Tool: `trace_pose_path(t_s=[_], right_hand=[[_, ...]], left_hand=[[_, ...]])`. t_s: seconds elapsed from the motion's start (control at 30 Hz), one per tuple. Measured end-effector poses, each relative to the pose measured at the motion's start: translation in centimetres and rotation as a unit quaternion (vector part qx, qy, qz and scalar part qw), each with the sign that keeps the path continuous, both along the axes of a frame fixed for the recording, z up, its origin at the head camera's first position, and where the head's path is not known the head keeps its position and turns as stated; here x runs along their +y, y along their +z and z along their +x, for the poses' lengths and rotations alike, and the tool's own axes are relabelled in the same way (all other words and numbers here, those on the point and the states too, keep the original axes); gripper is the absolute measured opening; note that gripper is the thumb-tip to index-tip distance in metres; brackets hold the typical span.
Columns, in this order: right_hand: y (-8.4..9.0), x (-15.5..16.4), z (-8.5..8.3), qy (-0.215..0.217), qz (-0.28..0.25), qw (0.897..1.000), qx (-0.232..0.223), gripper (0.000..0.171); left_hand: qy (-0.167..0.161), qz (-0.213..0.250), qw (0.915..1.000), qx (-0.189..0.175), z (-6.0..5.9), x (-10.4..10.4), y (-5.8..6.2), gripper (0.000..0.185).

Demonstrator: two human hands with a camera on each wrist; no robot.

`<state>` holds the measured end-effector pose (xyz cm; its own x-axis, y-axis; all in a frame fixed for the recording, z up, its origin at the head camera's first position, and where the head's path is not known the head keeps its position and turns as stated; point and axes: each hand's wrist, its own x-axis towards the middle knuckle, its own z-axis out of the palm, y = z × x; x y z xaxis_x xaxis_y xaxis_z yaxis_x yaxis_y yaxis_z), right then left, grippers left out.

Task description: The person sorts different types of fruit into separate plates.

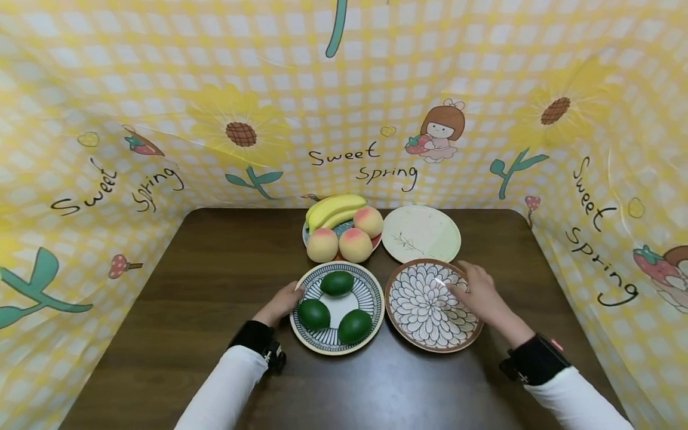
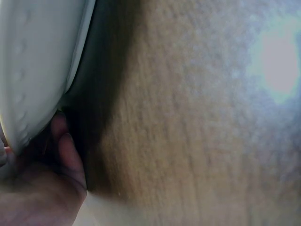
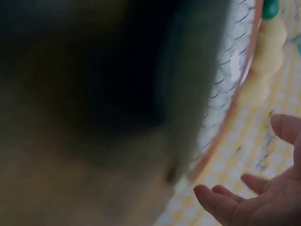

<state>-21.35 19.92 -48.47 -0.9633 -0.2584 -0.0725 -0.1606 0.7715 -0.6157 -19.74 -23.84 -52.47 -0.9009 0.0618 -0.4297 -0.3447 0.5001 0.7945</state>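
Note:
My left hand [image 1: 283, 303] grips the left rim of a blue-and-white striped plate [image 1: 376, 310], which bears dark green oval fruits [image 1: 337, 283]. In the left wrist view the fingers [image 2: 70, 153] curl under that plate's pale underside [image 2: 42, 52]; the thumb is mostly cut off. On the right, my right hand [image 1: 481, 294] hovers at the right side of a brown-rimmed plate [image 1: 430, 304] with a petal pattern. Seen from the right wrist, its fingers [image 3: 214, 200] are spread and apart from the brown rim, holding nothing.
Behind the striped plate, another plate [image 1: 305, 234] bears yellow bananas [image 1: 335, 210] and several peaches [image 1: 355, 245]. A pale green plate [image 1: 421, 230] lies to its right. All stand on a dark wooden table [image 1: 215, 269], with yellow checked cloth [image 1: 344, 119] around the back and sides.

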Motion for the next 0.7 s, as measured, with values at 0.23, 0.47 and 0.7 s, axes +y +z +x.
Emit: trace_pose_path(t_s=[0.23,0.47,0.7], right_hand=[[-1.8,4.5,1.1,-0.078,-0.074,0.976,-0.187,0.074],[-3.6,5.7,1.1,-0.037,-0.213,0.945,-0.247,0.051],[-4.4,5.3,1.7,-0.038,-0.254,0.934,-0.250,0.053]], left_hand=[[-0.009,-0.008,0.9999,-0.006,-0.4,-0.3,-0.3,0.047],[-0.016,-0.017,0.9997,0.006,-0.5,-0.1,-0.5,0.048],[-0.048,-0.034,0.9983,0.000,-0.5,-0.7,0.3,0.053]])
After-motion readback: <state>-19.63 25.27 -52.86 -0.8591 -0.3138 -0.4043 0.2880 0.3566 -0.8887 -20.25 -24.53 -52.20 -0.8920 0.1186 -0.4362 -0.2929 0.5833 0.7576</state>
